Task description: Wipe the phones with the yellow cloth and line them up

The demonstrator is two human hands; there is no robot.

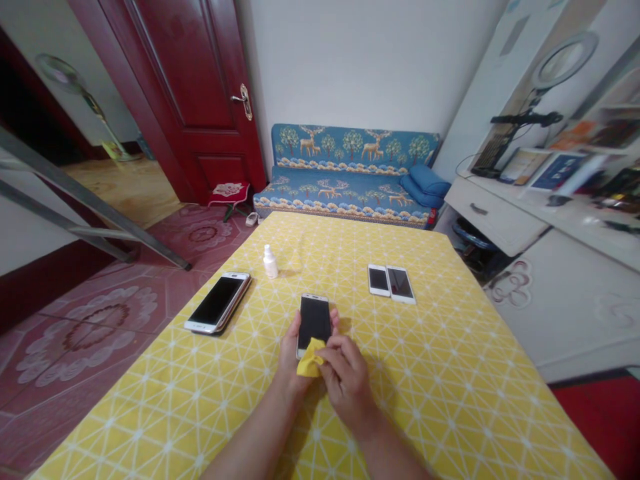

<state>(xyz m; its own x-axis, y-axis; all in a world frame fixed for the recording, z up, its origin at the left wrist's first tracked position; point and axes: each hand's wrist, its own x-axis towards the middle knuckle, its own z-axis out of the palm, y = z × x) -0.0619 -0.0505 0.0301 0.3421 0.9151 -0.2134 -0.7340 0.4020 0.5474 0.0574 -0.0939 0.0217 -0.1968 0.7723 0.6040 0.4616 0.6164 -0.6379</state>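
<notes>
The phone (315, 317) sits face up over the yellow tablecloth (240, 413), in your L hand (289, 350): thumb on 1 side, fingertips round the other, prob. to leave the screen uncovered. Your R hand (349, 377) pinches a yellow cloth (309, 361) at the phone's bottom end; L grip prob. braces vs. that pressure. White spray bottle (271, 264) stands upright farther out, to the L, prob. handy but clear of your elbows. Bigger phone (219, 301), also L, lies atop smth. darker, can't tell what. To the R, 2 white phones (379, 281) lie side by side, screens up, prob. kept apart from the 1 you hold.
</notes>
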